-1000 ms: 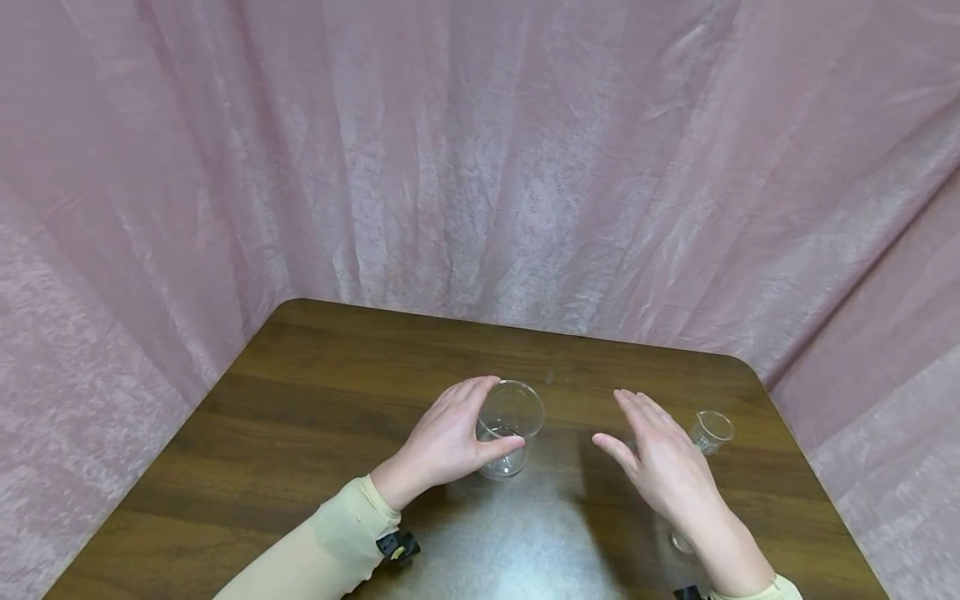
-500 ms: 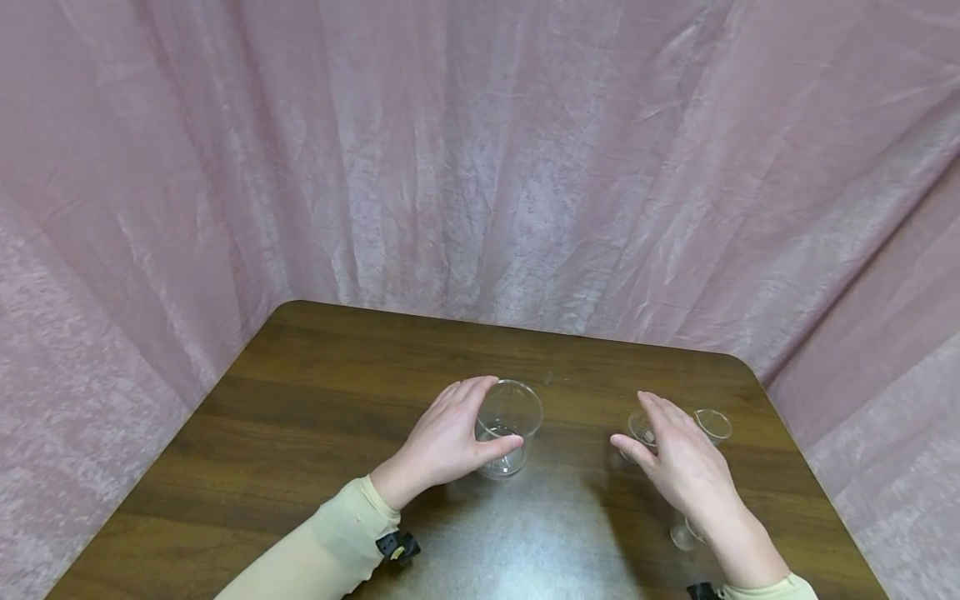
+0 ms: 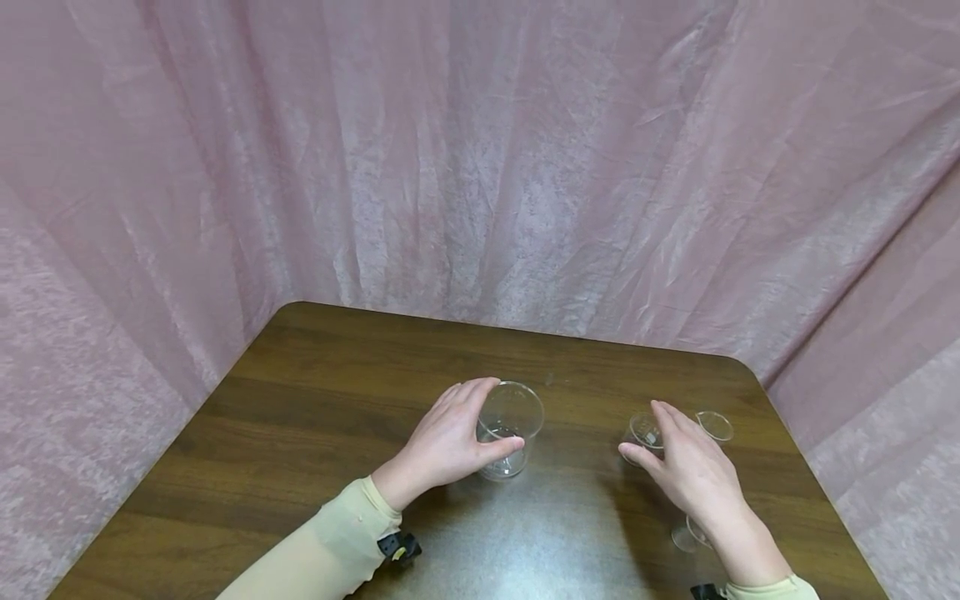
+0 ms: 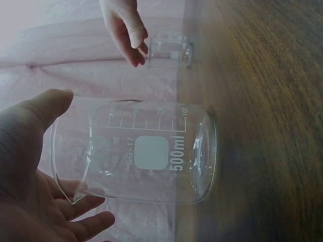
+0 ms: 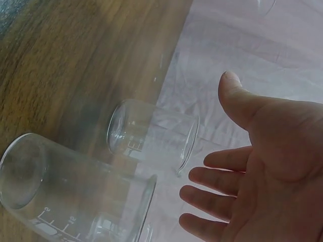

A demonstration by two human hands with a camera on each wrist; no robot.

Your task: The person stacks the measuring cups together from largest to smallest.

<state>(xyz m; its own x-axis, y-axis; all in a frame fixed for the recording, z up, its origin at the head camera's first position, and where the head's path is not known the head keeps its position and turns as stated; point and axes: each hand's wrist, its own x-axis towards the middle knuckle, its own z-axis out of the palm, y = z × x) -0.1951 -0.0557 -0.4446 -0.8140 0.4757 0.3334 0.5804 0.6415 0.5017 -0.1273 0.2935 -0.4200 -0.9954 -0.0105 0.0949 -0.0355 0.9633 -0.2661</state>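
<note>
My left hand (image 3: 442, 437) holds a clear glass beaker (image 4: 136, 156) near its rim, the thumb on one side and the fingers on the other. The beaker, marked 500ml, stands upright on the brown wooden table. My right hand (image 3: 693, 467) hovers with its fingers straight and apart, close to a small glass beaker (image 3: 645, 432). In the right wrist view, the palm (image 5: 290, 156) holds nothing, and a gap separates the fingertips from the small beaker. Another glass rim with a spout (image 3: 715, 426) shows beyond the hand, its body partly hidden.
A round glass foot (image 3: 686, 537) shows beside my right wrist; I cannot tell which vessel it belongs to. In the right wrist view, a larger graduated beaker (image 5: 65, 181) stands nearer the camera. Pink curtains (image 3: 480, 167) hang behind the wooden table (image 3: 337, 367).
My right hand has moved to the right and slightly toward me, bringing the small beaker it covered into sight. The left hand and the 500ml beaker have stayed where they were.
</note>
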